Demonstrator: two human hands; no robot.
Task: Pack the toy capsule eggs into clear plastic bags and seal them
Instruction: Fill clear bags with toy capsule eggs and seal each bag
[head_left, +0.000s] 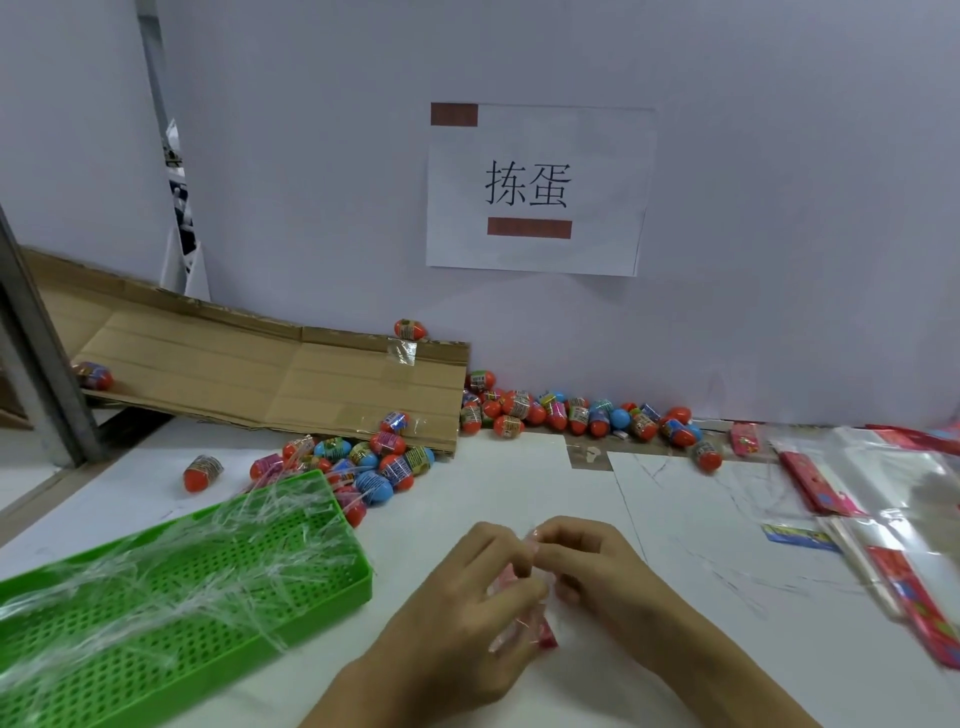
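Both hands meet low over the white worktop, and between them sits a small clear plastic bag with something red or pink inside; blur hides what exactly it contains. The left hand has its fingers curled round the bag from the left, and the right hand pinches the bag's upper end with fingertips bent in tight, so each grip is narrow and holding the bag.

Left of the grip lies a green perforated tray, strewn with thin clear plastic strips. Beyond the tray's far corner, up and left of the grip, a cluster of capsule eggs rests against a flattened cardboard sheet. Straight beyond the grip, a longer row of eggs lines the foot of the wall, under a paper sign. Right of the grip, a stack of clear bags with red header cards lies spread on the worktop.
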